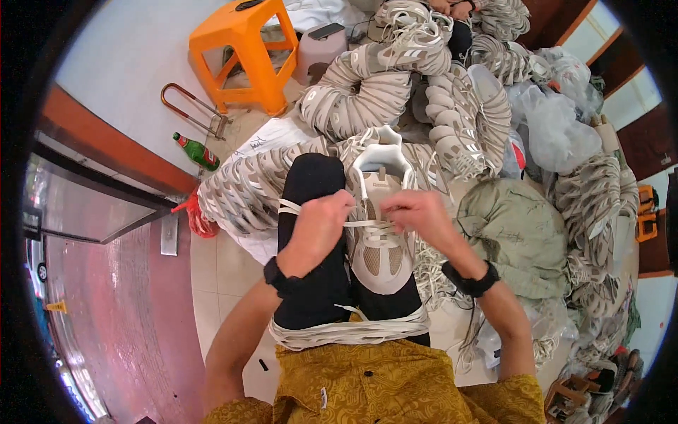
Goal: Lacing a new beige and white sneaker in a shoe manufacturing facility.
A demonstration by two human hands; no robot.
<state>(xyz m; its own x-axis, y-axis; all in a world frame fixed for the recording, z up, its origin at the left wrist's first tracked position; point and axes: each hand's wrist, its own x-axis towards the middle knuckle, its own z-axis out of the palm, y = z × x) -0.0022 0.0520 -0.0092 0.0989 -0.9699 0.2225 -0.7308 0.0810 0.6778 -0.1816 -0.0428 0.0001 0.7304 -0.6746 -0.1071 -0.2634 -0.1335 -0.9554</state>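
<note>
A beige and white sneaker rests on my lap, its toe toward me and its opening away. White shoelace crosses its lower eyelets, and the upper tongue lies bare. At the shoe's left side, my left hand is closed in a pinch on the lace. My right hand has its fingers pinched together over the right eyelet row, at the lace; the exact grip is partly hidden. A thick bundle of white laces lies across my black-clad thighs, and a few strands loop round my left leg.
Long rows of nested sneakers cover the floor ahead, with more stacked at right. An orange stool, a green bottle and a U-shaped lock are left. A green sack lies right. Another person's hands show at the top.
</note>
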